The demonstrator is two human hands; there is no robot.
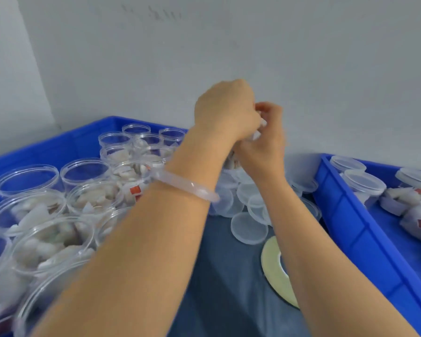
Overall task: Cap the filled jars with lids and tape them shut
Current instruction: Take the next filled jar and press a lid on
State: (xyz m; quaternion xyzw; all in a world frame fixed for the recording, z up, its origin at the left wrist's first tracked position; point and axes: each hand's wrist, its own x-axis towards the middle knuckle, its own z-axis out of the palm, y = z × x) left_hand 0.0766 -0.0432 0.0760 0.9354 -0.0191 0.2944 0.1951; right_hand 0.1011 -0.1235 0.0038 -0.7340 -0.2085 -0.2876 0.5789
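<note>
Both hands are raised together above the table's middle, holding one filled clear jar [232, 161] between them; only its lower part shows under the wrists. My left hand [225, 110] curls over the jar's top from the left. My right hand [267, 139] grips it from the right, fingers bent at the rim. Whether a lid sits on it is hidden. Loose clear lids [249, 228] lie in a pile below the hands. A flat roll of tape [276, 268] lies on the dark cloth, partly behind my right forearm.
A blue crate [66, 144] on the left holds several open jars [90, 198], most filled with pale pieces. A second blue crate [350, 215] on the right holds capped jars [365, 182] and small packets. A pale wall stands close behind.
</note>
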